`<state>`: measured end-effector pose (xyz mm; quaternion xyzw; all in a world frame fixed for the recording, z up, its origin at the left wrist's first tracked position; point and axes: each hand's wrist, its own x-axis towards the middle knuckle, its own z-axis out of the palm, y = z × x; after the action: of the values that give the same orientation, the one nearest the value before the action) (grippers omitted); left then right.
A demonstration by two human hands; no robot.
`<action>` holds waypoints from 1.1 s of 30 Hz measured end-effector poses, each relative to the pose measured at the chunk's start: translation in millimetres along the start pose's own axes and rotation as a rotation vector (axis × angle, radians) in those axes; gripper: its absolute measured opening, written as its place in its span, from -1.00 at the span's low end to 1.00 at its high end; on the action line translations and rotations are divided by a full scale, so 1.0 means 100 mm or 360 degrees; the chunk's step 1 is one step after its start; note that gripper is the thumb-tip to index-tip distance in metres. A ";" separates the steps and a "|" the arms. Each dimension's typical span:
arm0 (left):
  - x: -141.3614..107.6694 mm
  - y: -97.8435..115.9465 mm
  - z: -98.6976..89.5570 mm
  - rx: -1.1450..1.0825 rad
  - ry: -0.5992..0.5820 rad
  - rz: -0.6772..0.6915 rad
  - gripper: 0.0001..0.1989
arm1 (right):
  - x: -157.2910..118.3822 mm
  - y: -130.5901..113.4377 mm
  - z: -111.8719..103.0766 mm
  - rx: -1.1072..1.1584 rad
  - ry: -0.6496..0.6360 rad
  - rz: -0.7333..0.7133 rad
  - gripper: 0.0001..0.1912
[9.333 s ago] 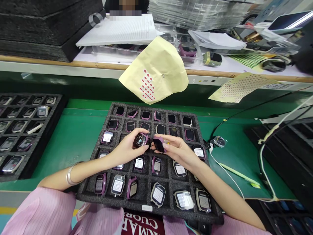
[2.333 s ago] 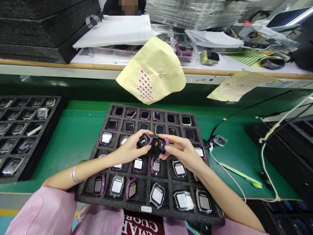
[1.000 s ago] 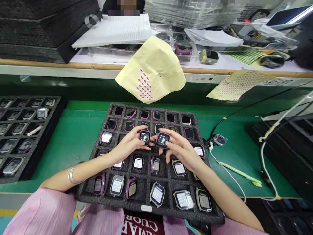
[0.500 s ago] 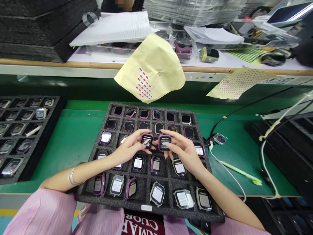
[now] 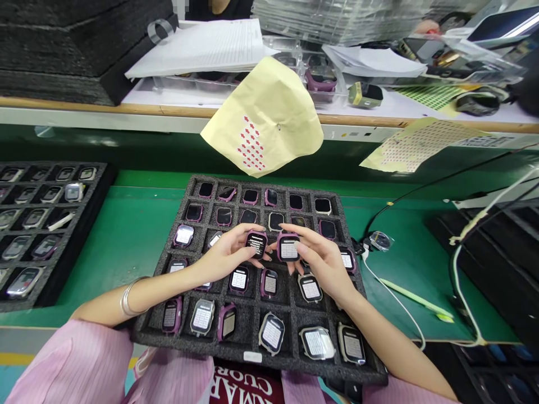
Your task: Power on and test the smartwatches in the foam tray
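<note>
Each of my hands holds a purple-framed smartwatch without a strap above a black foam tray [image 5: 248, 306]. My left hand [image 5: 236, 245] grips one watch [image 5: 256, 242] by its edges, thumb at its lower screen; white text shows on a dark background. In my right hand [image 5: 318, 255] is the other watch [image 5: 288, 247], its screen showing a white list, thumb on its right side. The two watches are side by side, slightly apart. Beneath them, the tray's compartments hold many watches; back-row screens are dark, nearer ones, such as this clear-framed watch [image 5: 272, 333], are lit.
A second foam tray of watches [image 5: 33, 247] lies at left. Yellow sticker sheets [image 5: 290, 112] hang from the shelf edge [image 5: 168, 116]. At right are a white cable [image 5: 391, 294], a green stick-like tool [image 5: 415, 296] and black trays [image 5: 497, 252]. Black foam blocks [image 5: 76, 50] stand on the shelf.
The right watch's screen has changed from white text on dark to a white list. Both hands stay in nearly the same place, and the view has shifted slightly.
</note>
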<state>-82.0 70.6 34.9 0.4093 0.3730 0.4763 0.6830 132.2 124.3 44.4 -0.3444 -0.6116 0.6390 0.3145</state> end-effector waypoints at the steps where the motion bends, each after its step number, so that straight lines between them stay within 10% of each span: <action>1: 0.00 0.00 0.01 0.0007 0.0009 0.0000 -0.66 | 0.00 0.01 0.00 -0.0013 0.0006 0.0000 -0.63; 16: 0.00 0.06 0.03 -0.0024 0.0102 -0.0054 -0.65 | 0.09 0.04 -0.02 -0.0264 -0.0157 0.0080 -0.54; 25: 0.00 0.02 0.02 0.0100 0.0057 -0.0021 -0.64 | 0.18 0.23 -0.03 -0.1190 -0.0408 -0.0292 -0.45; 33: -0.06 -0.14 -0.24 0.1398 -0.0019 0.0201 -0.46 | 0.15 -0.12 -0.49 -0.2191 -0.0307 -0.0470 -0.62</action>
<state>-100.6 67.4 13.8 0.6854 0.5103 0.3109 0.4162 163.7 164.7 54.4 -0.3203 -0.9419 0.0858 0.0532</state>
